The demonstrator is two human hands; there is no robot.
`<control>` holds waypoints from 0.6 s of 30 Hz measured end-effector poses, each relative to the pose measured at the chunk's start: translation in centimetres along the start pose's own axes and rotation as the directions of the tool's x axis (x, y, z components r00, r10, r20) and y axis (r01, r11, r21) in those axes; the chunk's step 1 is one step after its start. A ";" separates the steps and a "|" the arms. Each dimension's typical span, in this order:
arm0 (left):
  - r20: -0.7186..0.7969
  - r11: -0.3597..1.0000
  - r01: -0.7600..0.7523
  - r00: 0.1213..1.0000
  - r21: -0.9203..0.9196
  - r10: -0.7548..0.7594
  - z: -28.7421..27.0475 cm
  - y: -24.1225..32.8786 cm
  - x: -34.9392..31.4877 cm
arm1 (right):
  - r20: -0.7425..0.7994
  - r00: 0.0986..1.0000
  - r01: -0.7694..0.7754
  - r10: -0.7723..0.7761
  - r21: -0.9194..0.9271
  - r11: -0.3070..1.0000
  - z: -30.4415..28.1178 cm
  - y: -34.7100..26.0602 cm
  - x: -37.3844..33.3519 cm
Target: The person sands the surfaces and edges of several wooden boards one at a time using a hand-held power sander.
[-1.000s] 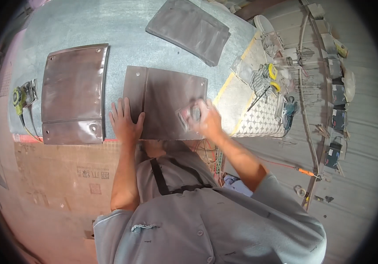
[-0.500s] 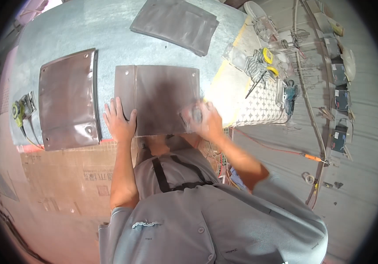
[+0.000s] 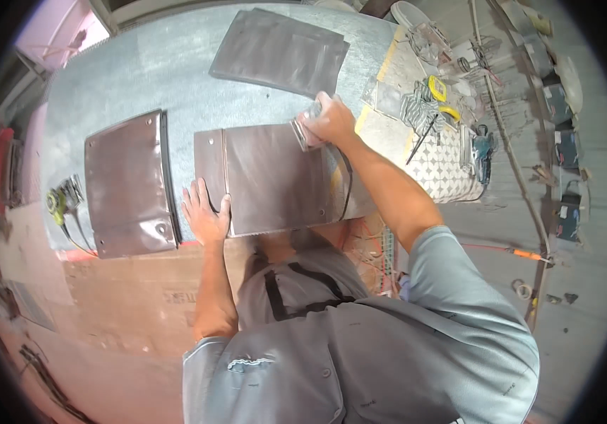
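Note:
A flat brown panel (image 3: 268, 180) with a raised seam near its left side and small corner holes lies on the table in front of me. My left hand (image 3: 206, 212) rests flat on its lower left, fingers spread. At the panel's upper right corner, my right hand (image 3: 330, 120) is closed round a small hand sander (image 3: 307, 134) with a flat rectangular pad. A dark cord (image 3: 348, 187) hangs below my right forearm. To the left lie stacked glossy brown panels (image 3: 130, 184); duller stacked panels (image 3: 278, 49) lie at the far side.
The grey-blue table (image 3: 141, 78) ends near my body. A green corded power tool (image 3: 62, 201) sits at its left end. On the right are striped gloves (image 3: 416, 109), yellow-handled items, a patterned board (image 3: 441, 166) and a teal power tool (image 3: 483, 152). An orange-handled tool (image 3: 527, 254) lies further right.
My right hand has carried the sander from the panel's lower right up to its upper right corner. My left hand stays on the panel's lower left. The whole view has shifted slightly.

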State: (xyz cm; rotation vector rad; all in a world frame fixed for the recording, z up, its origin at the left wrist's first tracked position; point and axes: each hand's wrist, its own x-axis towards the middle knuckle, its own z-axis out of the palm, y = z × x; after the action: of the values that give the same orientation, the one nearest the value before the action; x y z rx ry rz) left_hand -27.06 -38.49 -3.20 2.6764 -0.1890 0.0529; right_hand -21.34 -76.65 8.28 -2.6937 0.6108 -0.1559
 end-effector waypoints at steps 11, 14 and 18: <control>-0.167 0.767 0.406 0.823 -0.498 -0.544 0.7 2.5 -7.6 | 0.136 0.971 0.164 -0.195 0.214 0.963 -2.4 1.0 -22.9; 0.336 -0.076 0.440 0.551 -0.895 -0.764 1.5 3.0 -8.5 | 0.133 0.963 0.203 -0.234 0.211 0.956 -2.9 0.8 -24.0; 0.601 -0.336 0.594 0.328 -0.731 -0.729 0.4 1.2 -6.6 | 0.105 0.980 0.154 -0.169 0.137 0.978 -2.1 0.5 -16.7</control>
State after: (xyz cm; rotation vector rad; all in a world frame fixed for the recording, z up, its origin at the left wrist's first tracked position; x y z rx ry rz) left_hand -33.80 -38.91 -3.49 1.0304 1.1618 -0.2285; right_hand -36.93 -70.52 9.66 -2.6040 0.3339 -0.0767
